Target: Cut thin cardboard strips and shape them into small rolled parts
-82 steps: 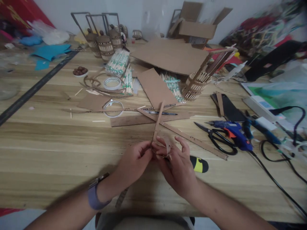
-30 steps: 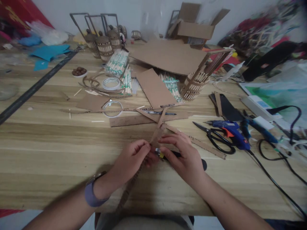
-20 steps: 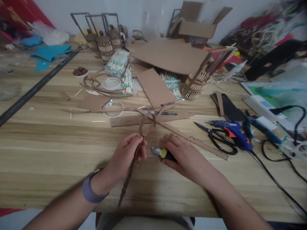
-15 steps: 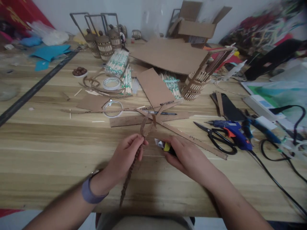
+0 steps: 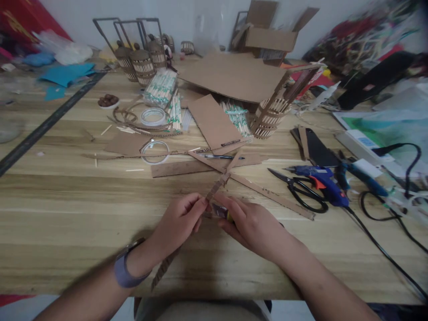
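Observation:
Near the front middle of the table, my left hand (image 5: 183,218) pinches a narrow brown cardboard strip (image 5: 219,185). The strip slants from the lower left, under my palm, up to the right beyond my fingers. My right hand (image 5: 249,220) is closed around a utility knife (image 5: 220,211) with a bit of yellow on it; most of its handle is hidden in my palm. The knife's front end is beside the strip, close to my left fingertips. Whether the blade touches the strip cannot be made out.
Beyond my hands lie cardboard pieces (image 5: 214,120), a pen (image 5: 222,157) and tape rings (image 5: 155,152). Scissors (image 5: 306,194) and a blue glue gun (image 5: 329,185) with its cable are at the right. Small stick lanterns (image 5: 142,67) stand at the back, another (image 5: 270,116) at right.
The strip has turned and straightened, its curled far end now pointing up to the right. My right hand has brought the knife left, up against the strip. The whole view has shifted slightly.

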{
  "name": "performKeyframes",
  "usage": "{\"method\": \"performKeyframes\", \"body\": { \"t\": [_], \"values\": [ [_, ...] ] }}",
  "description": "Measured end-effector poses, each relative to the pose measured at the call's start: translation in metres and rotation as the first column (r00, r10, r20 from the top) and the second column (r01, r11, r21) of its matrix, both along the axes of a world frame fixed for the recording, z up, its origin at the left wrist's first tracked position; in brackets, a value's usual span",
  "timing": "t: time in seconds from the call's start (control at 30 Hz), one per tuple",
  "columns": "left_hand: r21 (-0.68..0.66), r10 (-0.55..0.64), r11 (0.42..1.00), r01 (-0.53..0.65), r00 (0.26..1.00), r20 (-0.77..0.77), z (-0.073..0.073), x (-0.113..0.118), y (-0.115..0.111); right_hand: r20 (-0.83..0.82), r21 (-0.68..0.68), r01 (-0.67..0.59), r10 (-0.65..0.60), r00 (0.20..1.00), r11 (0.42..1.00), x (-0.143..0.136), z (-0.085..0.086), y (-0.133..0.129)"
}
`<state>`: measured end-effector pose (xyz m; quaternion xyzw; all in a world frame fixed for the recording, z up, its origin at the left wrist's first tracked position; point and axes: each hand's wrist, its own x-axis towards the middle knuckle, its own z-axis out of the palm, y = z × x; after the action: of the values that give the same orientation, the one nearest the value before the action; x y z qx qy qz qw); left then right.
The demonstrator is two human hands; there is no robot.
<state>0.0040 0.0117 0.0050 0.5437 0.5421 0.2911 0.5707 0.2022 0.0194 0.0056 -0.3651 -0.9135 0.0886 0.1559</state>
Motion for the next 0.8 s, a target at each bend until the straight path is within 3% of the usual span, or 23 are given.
{"method": "performKeyframes", "body": {
  "t": [0.57, 0.8],
  "values": [
    [0.043, -0.061, 0.997, 0.063, 0.996, -0.059, 0.0001, 0.0011, -0.0004, -0.002, -0.008, -0.024, 0.024, 1.0, 1.0, -0.0005, -0.0016, -0.0001],
    [0.14, -0.118, 0.982, 0.129, 0.989, -0.087, 0.0028, -0.0011, -0.0011, -0.067, -0.169, -0.006, -0.005, 0.998, 0.986, 0.0015, 0.0068, -0.002]
  ]
}}
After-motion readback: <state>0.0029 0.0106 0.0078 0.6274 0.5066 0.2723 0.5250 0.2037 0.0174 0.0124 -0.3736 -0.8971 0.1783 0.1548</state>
